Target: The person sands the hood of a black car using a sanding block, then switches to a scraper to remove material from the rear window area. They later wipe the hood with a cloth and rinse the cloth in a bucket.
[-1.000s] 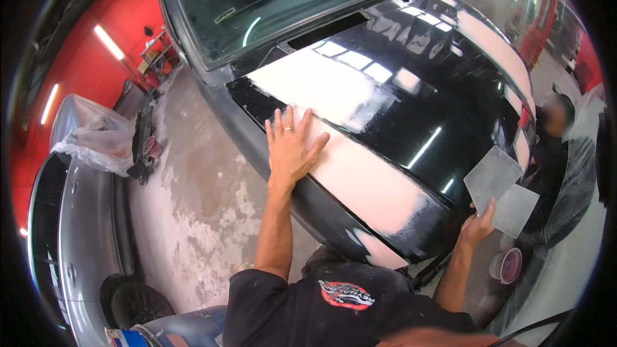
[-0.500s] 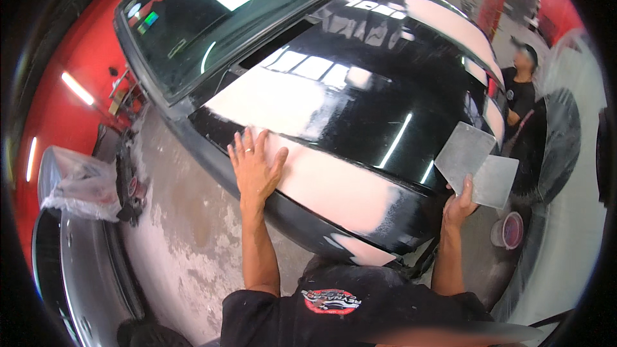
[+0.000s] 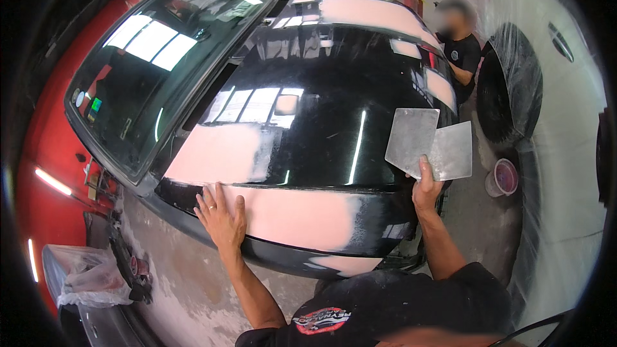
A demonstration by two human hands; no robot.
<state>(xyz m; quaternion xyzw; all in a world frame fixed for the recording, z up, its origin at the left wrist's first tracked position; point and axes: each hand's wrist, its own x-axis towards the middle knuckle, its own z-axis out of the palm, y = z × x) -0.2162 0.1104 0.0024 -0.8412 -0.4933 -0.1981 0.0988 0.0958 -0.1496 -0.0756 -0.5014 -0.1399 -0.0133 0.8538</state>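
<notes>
My left hand (image 3: 222,215) lies with fingers spread on a pale pink patch (image 3: 295,215) along the near edge of the black car's front panels, its fingertips at the seam below another pink patch (image 3: 215,151). My right hand (image 3: 424,189) grips two flat, pale grey plates (image 3: 411,135), overlapping and fanned out above the right part of the glossy black hood (image 3: 321,144). The plates hide part of the hood behind them.
A co-worker (image 3: 459,58) is at the car's far right. A plastic-draped white vehicle (image 3: 565,154) lines the right, with a pink-stained bucket (image 3: 501,177) beside it. The windshield (image 3: 141,90) is at left. Plastic-covered parts (image 3: 77,266) lie lower left by the red wall (image 3: 48,205).
The view has swung so the car appears more level, showing more windshield and co-worker. My left hand remains spread on the panel; the right still holds the plates, now higher in view.
</notes>
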